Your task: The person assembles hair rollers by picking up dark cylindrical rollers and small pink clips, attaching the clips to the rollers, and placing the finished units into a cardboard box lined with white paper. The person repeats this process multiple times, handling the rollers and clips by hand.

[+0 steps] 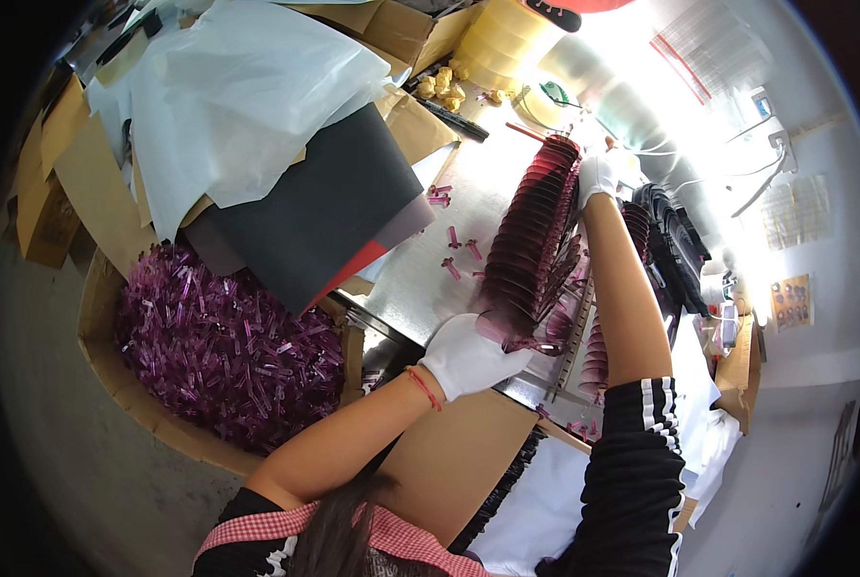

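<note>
A long row of dark red, tinted, lens-like plastic pieces [526, 240] lies stacked face to face, slanting across the metal table [430, 260]. My left hand [473, 356], in a white glove, is closed around the near end of this row, where a paler pink piece shows. Its fingertips are partly hidden. At the far end my white-gloved right hand [598, 175] grips the row's right side, its fingers partly out of sight. Another row of similar pink-tinted pieces [594, 361] stands just to the right, below my right forearm. Small pink plastic stubs [452, 267] lie scattered left of the row.
At left, a cardboard box [161, 423] is full of purple plastic stubs. Dark sheets [315, 202] and a white plastic bag [247, 106] overhang it. Yellow tape rolls [507, 43] and a black pen [452, 117] lie at the back. Black curved pieces [675, 245] stand right.
</note>
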`<state>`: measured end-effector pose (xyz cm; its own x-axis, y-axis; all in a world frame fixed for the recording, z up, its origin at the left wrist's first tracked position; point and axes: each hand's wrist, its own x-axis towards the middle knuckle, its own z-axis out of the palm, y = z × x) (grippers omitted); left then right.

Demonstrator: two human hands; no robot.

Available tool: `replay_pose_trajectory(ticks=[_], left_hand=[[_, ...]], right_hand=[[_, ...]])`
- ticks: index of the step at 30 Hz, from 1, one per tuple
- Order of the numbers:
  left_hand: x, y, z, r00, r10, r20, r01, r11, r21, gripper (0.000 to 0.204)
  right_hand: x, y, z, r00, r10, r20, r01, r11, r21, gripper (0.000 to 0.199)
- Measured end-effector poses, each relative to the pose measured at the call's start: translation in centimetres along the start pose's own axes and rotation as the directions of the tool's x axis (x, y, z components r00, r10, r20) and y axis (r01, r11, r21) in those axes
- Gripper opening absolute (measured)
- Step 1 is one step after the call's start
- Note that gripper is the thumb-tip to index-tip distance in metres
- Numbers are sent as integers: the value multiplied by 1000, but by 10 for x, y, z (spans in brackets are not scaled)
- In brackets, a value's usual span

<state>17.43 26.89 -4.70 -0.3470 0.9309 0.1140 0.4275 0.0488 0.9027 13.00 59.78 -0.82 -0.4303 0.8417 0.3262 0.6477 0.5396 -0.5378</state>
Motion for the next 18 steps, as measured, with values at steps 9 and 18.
replay_pose_trajectory(ticks=[9, 18], left_hand=[[-2, 3, -5, 1000, -22, 2, 22, 1000, -2, 34], [-4, 12, -7, 996, -63, -61, 64, 998, 16, 42]], right_hand=[[-2, -42, -33, 910, 3, 414, -138, 945, 297, 34], [-4, -21, -74, 747, 139, 650, -570, 639, 517, 24]])
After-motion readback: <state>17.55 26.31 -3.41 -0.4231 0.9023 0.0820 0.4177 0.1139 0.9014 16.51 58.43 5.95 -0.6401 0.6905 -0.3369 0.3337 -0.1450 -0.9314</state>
